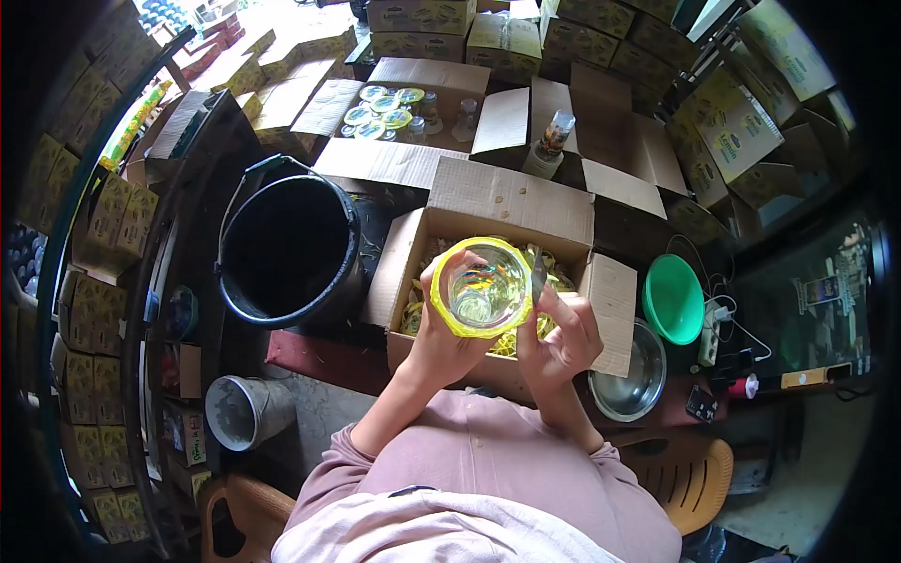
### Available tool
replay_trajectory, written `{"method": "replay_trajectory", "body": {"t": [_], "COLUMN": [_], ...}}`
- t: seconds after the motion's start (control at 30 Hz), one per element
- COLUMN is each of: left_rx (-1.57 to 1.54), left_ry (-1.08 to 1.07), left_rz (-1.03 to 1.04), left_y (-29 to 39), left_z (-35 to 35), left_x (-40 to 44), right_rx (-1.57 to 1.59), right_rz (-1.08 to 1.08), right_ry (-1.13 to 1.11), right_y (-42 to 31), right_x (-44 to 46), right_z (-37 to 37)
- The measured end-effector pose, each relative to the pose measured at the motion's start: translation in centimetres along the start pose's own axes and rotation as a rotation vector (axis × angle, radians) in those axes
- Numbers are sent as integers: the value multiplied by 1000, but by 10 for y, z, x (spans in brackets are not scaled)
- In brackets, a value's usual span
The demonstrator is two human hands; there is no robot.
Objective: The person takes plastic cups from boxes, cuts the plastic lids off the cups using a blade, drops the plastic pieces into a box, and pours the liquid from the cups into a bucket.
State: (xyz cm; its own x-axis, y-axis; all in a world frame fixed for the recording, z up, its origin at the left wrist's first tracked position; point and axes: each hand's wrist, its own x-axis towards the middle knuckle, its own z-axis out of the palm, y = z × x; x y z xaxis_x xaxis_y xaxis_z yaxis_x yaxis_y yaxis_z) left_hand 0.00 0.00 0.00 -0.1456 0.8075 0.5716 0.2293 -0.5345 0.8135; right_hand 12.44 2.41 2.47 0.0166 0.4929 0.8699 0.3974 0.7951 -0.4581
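Left hand (pixel 439 324) grasping glass (pixel 483 289); right hand (pixel 563 340) pinching dark strip (pixel 538 274); box (pixel 511 202) beneath; bucket (pixel 352 267), steel bowl (pixel 631 380) flanking

Mauve long-sleeved top (pixel 469 450) with front buttons (pixel 477 442), pale cloth (pixel 441 527) over the lap.

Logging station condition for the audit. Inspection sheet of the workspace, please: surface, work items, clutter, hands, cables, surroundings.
Surface: dark tabletop, mostly covered; wear cannot be judged.
Work items: clear glass with yellow trim around its rim, above an open carton holding more yellow-trimmed pieces.
Clutter: black bucket left; green bowl and clear bowl right.
Hands: left hand grips the glass; right hand beside its rim, near a thin dark object, hold unclear.
Cables: white cable loosely looped by a power strip.
Surroundings: stacked cartons; spills, nothing seen.
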Motion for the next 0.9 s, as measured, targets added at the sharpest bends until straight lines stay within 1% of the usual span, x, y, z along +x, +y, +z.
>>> {"method": "replay_trajectory", "body": {"t": [0.07, 0.17, 0.2, 0.3, 0.5, 0.6, 0.7, 0.83, 0.87, 0.9], "left_rx": [-11, 282, 165, 186, 89, 82, 237, 92, 31, 70], "left_ry": [-25, -138, -114, -134, -109, -165, -228, -216, -231, -247], "left_rz": [-1, 108, 68, 80, -13, 31, 112, 65, 23, 40], "left_y": [2, 5, 5, 7, 7, 8, 15, 9, 7, 9], "left_z": [-3, -6, -5, -7, -8, -8, -12, -15, -16, -17], "left_x": [0, 0, -2, 1, 1, 1, 4, 1, 0, 2], "right_rx": [-4, 14, 30, 67, 85, 80, 90, 146, 149, 141], "right_rz": [9, 25, 29, 46, 57, 57, 75, 96, 104, 104], "right_ry": [-7, 3, -4, -24, -53, -59, -79, -128, -138, -133], "right_y": [0, 4, 6, 9, 5, 6, 9, 10, 9, 9], "right_x": [2, 5, 6, 7, 3, 5, 9, 11, 11, 10], "right_z": [-1, -1, -1, -4, -9, -12, -15, -19, -20, -20]}}
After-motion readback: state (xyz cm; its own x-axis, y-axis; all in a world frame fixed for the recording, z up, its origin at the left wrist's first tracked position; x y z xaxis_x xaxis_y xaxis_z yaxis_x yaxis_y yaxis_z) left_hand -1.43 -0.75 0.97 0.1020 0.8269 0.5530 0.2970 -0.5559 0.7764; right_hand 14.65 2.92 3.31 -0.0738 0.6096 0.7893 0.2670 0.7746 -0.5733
